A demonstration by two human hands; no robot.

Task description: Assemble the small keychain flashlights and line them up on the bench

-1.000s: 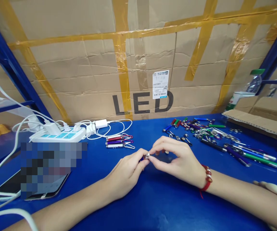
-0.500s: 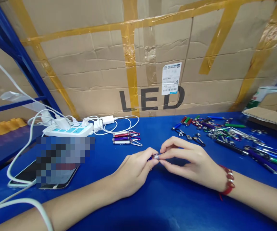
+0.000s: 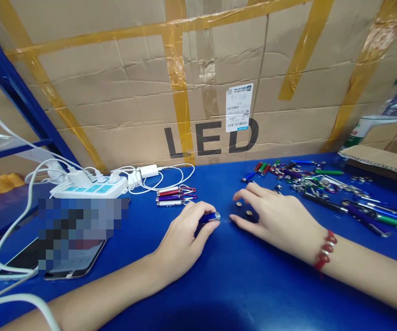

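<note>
My left hand point(image 3: 188, 234) grips a small blue flashlight point(image 3: 209, 217) between thumb and fingers. Its silvery round end faces right, and the rest of the barrel is hidden in the hand. To the right, my right hand point(image 3: 274, 218) hovers low over the blue table with thumb and fingers apart, nothing seen between them. Under its fingers lie two small round metallic pieces, one point(image 3: 239, 204) a little farther away than the other point(image 3: 249, 213). Beyond my left hand, several keychain flashlights point(image 3: 171, 197) in red, purple and silver lie side by side with their carabiner clips.
At right spreads a pile of flashlight parts and clips point(image 3: 309, 184), with long pen-like tubes point(image 3: 384, 211) nearer. A white power strip point(image 3: 91, 187) with tangled cables stands left, behind phones point(image 3: 77, 257). A large cardboard box point(image 3: 133, 105) walls the back.
My hands have separated; the right let go of the small flashlight's end and shifted right, fingers opening above the round pieces. My left hand still holds the flashlight. The view has shifted slightly.
</note>
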